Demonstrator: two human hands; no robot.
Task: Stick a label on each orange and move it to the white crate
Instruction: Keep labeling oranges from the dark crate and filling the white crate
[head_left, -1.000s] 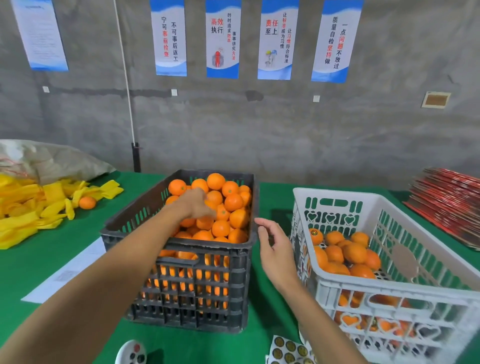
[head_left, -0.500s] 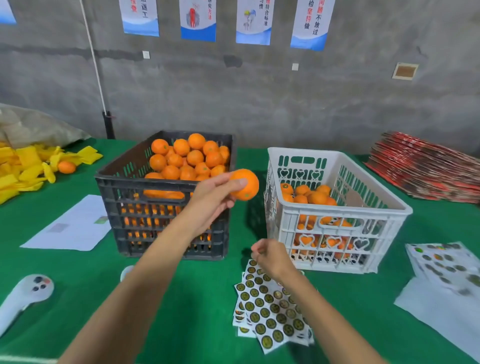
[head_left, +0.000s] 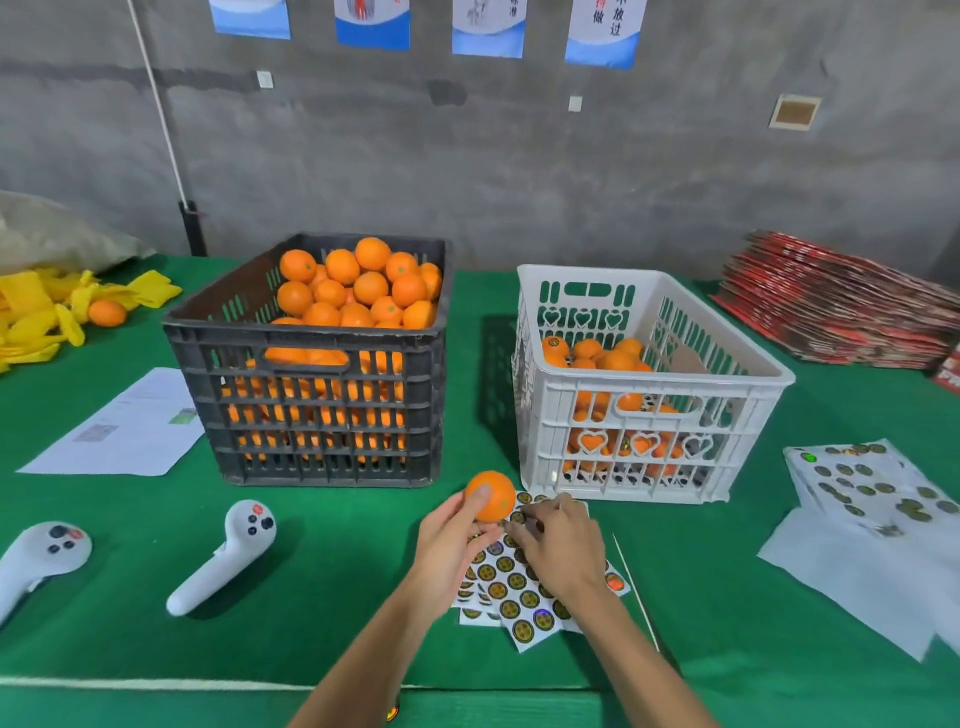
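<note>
My left hand (head_left: 451, 540) grips an orange (head_left: 493, 496) just above the green table, in front of the gap between the two crates. My right hand (head_left: 558, 545) lies on the label sheets (head_left: 511, 587), its fingertips curled at a round label next to the orange. The black crate (head_left: 317, 415) on the left is heaped with oranges. The white crate (head_left: 649, 415) on the right holds several oranges, some with labels.
Two white controllers (head_left: 223, 556) (head_left: 36, 556) lie at the front left. A paper sheet (head_left: 124, 426) lies left of the black crate, with yellow wrappers and a loose orange (head_left: 106, 313) behind. Used label sheets (head_left: 872, 488) and stacked red cartons (head_left: 841, 301) are at the right.
My left hand lifted an orange out of the black crate and brought it down to the label sheets. My right hand dropped from between the crates onto the sheets.
</note>
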